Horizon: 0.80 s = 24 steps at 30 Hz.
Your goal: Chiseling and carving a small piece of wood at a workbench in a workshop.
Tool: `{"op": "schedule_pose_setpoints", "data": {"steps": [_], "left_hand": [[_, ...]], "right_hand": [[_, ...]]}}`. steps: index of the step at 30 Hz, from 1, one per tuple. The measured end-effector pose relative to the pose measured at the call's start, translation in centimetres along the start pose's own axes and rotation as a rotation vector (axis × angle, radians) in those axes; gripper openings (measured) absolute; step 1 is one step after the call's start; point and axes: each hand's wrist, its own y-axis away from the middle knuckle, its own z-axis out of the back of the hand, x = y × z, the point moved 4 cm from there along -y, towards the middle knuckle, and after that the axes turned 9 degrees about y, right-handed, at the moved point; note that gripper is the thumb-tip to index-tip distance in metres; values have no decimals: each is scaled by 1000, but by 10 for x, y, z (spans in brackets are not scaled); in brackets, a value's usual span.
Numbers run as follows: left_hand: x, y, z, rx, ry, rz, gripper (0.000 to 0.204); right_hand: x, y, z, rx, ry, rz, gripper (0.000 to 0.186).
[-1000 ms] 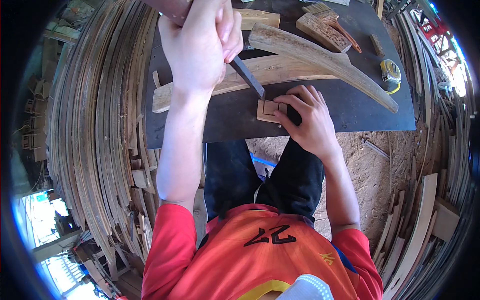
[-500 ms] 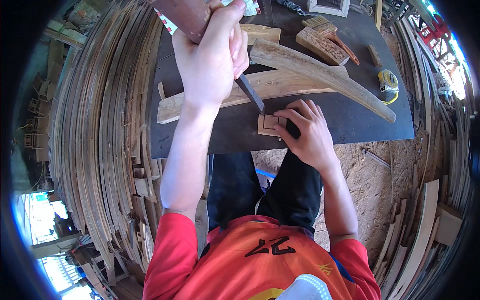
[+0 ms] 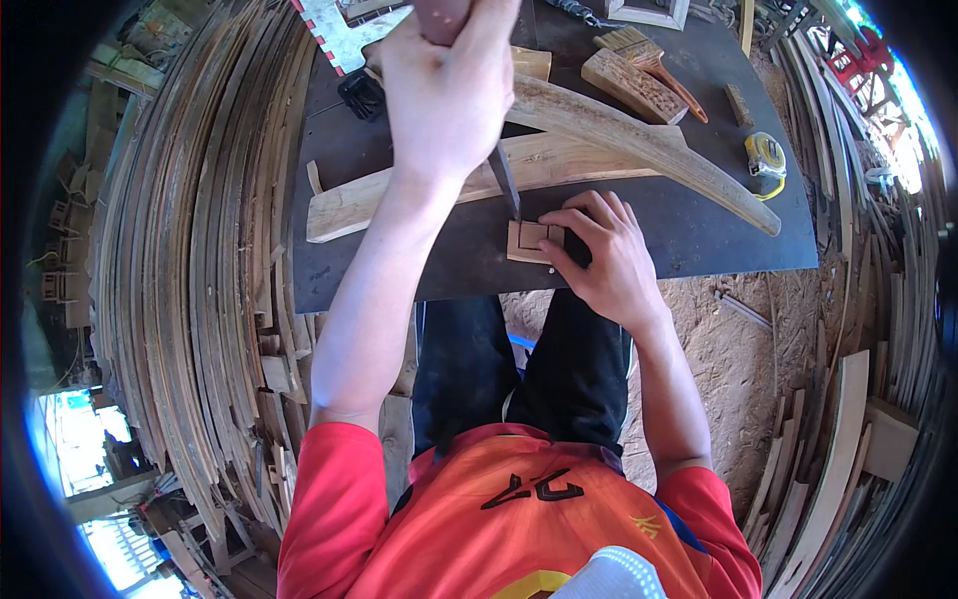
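My left hand (image 3: pixel 451 105) is closed round the brown handle of a chisel (image 3: pixel 506 178). Its steel blade slants down toward me, and the tip meets the far edge of a small wooden block (image 3: pixel 525 252), near a dark rectangular outline marked on top. From the right, my right hand (image 3: pixel 609 248) grips this block with thumb and fingers, pressing it on the dark table (image 3: pixel 728 240) close to the near edge. My right palm hides the block's right end.
Behind the block lie a long wooden board (image 3: pixel 399 197) and a curved wooden piece (image 3: pixel 649 145). Farther right are a brush (image 3: pixel 639 50), a rough wood block (image 3: pixel 631 85) and a yellow tape measure (image 3: pixel 765 155). Stacked planks (image 3: pixel 200 250) line the left side.
The chisel stands more upright, as my left hand has shifted right and slightly away from me. Its tip stays at the block's far edge. My right hand keeps its grip.
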Motion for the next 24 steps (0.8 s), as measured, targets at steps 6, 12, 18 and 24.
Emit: {"op": "schedule_pose_setpoints", "data": {"steps": [6, 12, 18, 24], "left_hand": [[4, 4, -18, -348, -959, 392, 34], [9, -3, -24, -370, -865, 487, 24], [13, 10, -6, -413, -930, 272, 36], [4, 11, -7, -404, -910, 233, 30]], "right_hand": [[-16, -18, 39, -146, -63, -15, 26], [-83, -46, 94, -59, 603, -14, 56], [-70, -48, 100, 18, 574, -19, 53], [-29, -46, 236, -352, 325, -479, 38]]}}
